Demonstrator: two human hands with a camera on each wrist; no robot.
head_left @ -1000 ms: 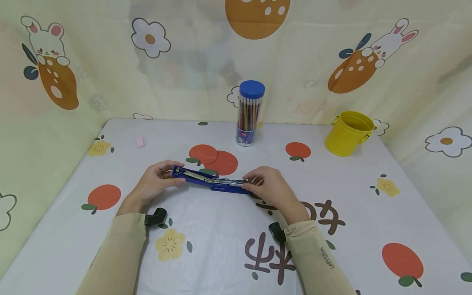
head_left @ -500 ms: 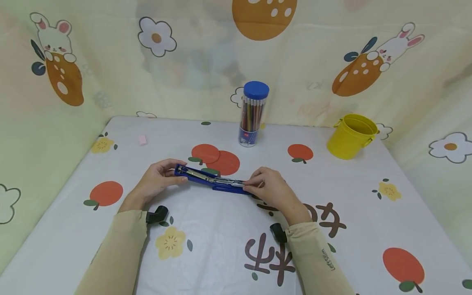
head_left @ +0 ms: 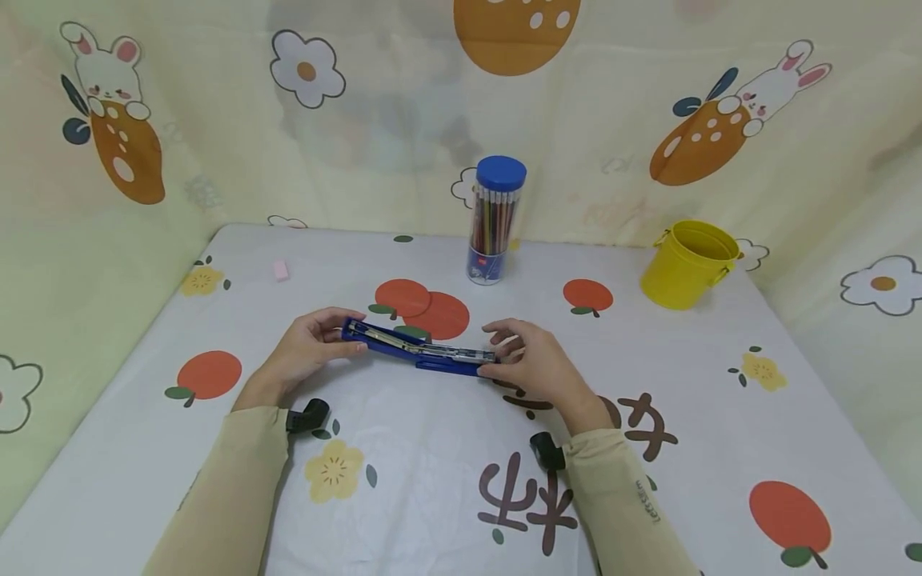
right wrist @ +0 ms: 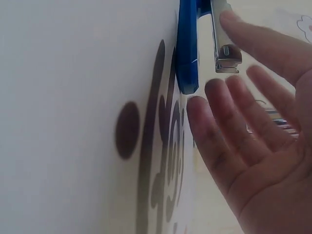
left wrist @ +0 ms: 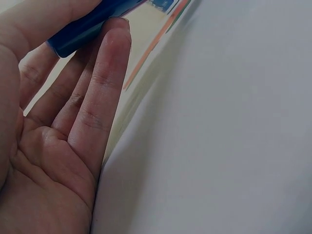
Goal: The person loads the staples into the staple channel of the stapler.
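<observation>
A blue stapler (head_left: 410, 347) lies opened out flat, its metal staple channel facing up. My left hand (head_left: 306, 356) pinches the stapler's left end between thumb and fingers; in the left wrist view the blue cover (left wrist: 80, 35) sits between them. My right hand (head_left: 536, 364) is at the other end, fingers spread and loosely bent. In the right wrist view the right thumb (right wrist: 243, 31) is at the side of the metal channel (right wrist: 222, 41), while the other fingers stand apart below the tip of the blue base (right wrist: 187, 63).
A clear tub of pencils (head_left: 493, 220) with a blue lid stands at the back. To the right is a yellow bucket (head_left: 680, 268). A small pink eraser-like block (head_left: 281, 270) lies at back left on the patterned white tablecloth (head_left: 403, 488).
My right hand's fingers have come off the channel's end and spread, the hand shifting slightly right. The left hand keeps its pinch. The view has shifted slightly.
</observation>
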